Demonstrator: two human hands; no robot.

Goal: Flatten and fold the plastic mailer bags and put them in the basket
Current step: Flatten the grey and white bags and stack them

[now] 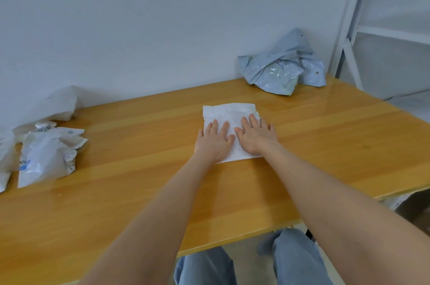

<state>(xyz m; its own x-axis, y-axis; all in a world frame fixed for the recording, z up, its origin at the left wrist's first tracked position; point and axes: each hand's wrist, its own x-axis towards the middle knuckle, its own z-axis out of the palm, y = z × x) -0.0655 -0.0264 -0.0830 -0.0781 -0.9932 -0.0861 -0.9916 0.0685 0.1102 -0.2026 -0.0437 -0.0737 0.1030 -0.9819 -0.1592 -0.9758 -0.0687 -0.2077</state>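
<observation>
We judge the white mailer (230, 112) light, soft and slick, likely to spring open, so we would take it by a folded edge. It lies on the table (139, 168). Our left hand (213, 142) and right hand (256, 137) press flat on the mailer, fingers straight and spread, gripping nothing. Beyond the mailer sits a crumpled grey bag (281, 66); well to its left lie more white bags (46, 152).

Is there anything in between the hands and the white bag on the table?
No. The left hand and the right hand both press flat directly on the white bag; nothing visible lies between them and it.
</observation>
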